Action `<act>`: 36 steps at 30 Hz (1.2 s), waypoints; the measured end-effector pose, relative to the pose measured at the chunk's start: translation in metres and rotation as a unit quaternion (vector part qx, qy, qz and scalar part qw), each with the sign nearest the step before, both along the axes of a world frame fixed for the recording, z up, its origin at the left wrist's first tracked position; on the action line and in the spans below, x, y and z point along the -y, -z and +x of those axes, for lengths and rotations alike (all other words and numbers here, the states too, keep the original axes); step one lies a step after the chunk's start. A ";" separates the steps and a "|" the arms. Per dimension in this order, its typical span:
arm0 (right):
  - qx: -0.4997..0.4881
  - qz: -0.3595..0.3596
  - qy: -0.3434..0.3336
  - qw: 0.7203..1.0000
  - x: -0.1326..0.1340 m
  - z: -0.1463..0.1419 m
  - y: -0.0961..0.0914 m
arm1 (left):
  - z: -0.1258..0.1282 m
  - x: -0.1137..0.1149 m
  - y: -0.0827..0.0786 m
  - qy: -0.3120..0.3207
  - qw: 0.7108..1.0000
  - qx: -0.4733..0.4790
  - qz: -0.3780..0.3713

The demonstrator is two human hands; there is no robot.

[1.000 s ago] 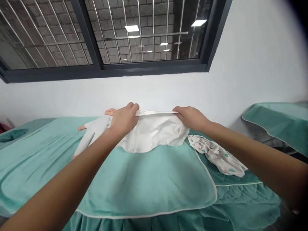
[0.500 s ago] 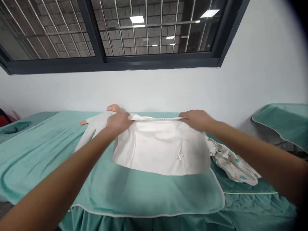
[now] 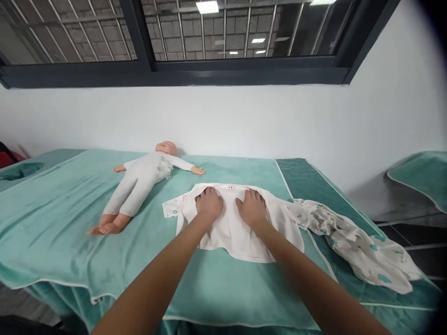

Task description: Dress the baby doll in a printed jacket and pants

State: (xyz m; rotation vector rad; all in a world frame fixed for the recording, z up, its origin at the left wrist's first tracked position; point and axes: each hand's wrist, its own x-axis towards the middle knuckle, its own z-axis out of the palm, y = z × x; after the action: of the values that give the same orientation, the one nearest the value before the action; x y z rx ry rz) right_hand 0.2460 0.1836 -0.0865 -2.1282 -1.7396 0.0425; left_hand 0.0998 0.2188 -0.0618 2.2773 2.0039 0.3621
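A small white baby top (image 3: pixel 228 232) lies spread on the green cloth, inner side up, with a small label at its neckline. Its left sleeve, printed with little figures, sticks out to the side. My left hand (image 3: pixel 210 203) rests palm down on the left part of the top. On the right part lies my right hand (image 3: pixel 252 208), thumb apart from the fingers. Some fingertips of both hands are hard to make out against the fabric. Up and to the left, a baby doll (image 3: pixel 141 177) in a white body lies on its back, arms spread.
Printed baby clothing (image 3: pixel 370 256) lies crumpled at the right, against the top's right sleeve. Under everything is a green cloth (image 3: pixel 139 260) on the bed, its front edge hanging down. A white wall (image 3: pixel 226 121) and a dark-framed barred window (image 3: pixel 244 72) stand behind.
The baby top, held up by its upper edge between both hands before, now lies on the cloth. My hands have let go of that edge, come down and closer together.
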 end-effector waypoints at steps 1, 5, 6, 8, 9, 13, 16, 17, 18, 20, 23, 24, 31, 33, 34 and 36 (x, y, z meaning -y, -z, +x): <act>-0.001 -0.002 0.013 1.000 -0.003 0.001 0.000 | 0.001 -0.004 -0.001 -0.011 1.000 0.002 -0.001; 0.021 0.006 0.026 0.999 -0.012 0.006 0.001 | 0.006 -0.014 0.001 -0.008 0.999 -0.004 0.032; 0.026 0.002 0.026 0.999 -0.014 0.008 0.002 | 0.007 -0.016 0.003 0.004 0.999 -0.014 0.047; 0.033 -0.011 0.019 0.999 -0.020 0.012 0.003 | 0.008 -0.022 0.008 0.026 0.997 -0.037 0.062; 0.037 -0.016 0.013 0.999 -0.023 0.014 0.003 | 0.008 -0.026 0.011 0.030 0.997 -0.045 0.060; 0.056 -0.022 -0.011 0.998 -0.041 0.024 0.000 | 0.008 -0.044 0.014 0.016 0.998 -0.050 0.040; 0.066 -0.017 -0.020 0.997 -0.054 0.029 -0.001 | 0.010 -0.056 0.013 0.018 0.998 -0.048 0.047; 0.068 -0.016 -0.022 0.997 -0.057 0.031 0.000 | 0.010 -0.059 0.014 0.020 0.997 -0.047 0.049; 0.069 -0.017 -0.026 0.997 -0.060 0.032 0.001 | 0.009 -0.061 0.015 0.021 0.998 -0.044 0.051; 0.063 -0.029 -0.033 0.997 -0.065 0.034 0.004 | 0.008 -0.065 0.019 0.023 0.997 -0.040 0.056; 0.045 -0.074 -0.043 0.995 -0.069 0.037 0.007 | 0.006 -0.067 0.025 0.031 0.996 -0.039 0.069; 0.041 -0.093 -0.046 0.994 -0.069 0.037 0.007 | 0.005 -0.067 0.027 0.033 0.996 -0.043 0.068; 0.041 -0.154 -0.061 0.985 -0.071 0.035 0.003 | 0.010 -0.055 0.024 0.018 0.996 -0.079 0.041; 0.047 -0.152 -0.061 0.985 -0.067 0.034 0.004 | 0.010 -0.046 0.022 0.015 0.995 -0.087 0.042; 0.051 -0.146 -0.063 0.986 -0.064 0.033 0.005 | 0.010 -0.041 0.022 0.015 0.995 -0.091 0.044; 0.063 -0.129 -0.071 0.987 -0.056 0.032 0.007 | 0.008 -0.031 0.023 0.014 0.994 -0.097 0.049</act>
State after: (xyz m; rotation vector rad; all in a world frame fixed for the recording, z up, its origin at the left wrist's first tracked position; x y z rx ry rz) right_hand 0.2775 0.2394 -0.0934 -2.2221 -2.0552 0.1856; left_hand 0.1078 0.2494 -0.0845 2.4856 2.0817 0.2499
